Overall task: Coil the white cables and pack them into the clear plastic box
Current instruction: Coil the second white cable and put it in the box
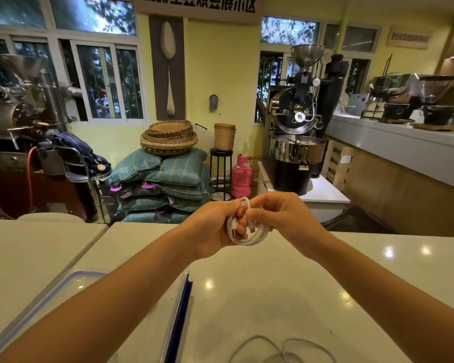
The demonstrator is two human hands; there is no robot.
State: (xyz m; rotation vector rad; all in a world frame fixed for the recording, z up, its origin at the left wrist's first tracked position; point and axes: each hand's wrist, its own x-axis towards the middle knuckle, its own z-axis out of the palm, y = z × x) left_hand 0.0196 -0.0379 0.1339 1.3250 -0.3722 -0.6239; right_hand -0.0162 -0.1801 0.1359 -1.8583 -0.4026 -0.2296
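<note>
- The counter is white and glossy, with small spots of lamp light reflected on its top.
- A second counter of the same white stands just beside it on the left, with a narrow seam between them.
- A clear plastic box with a bluish rim lies at the near left, mostly hidden; whether the purple strip along its right side belongs to it cannot be told.
- A loose white cable lies in open loops at the near edge.
</note>
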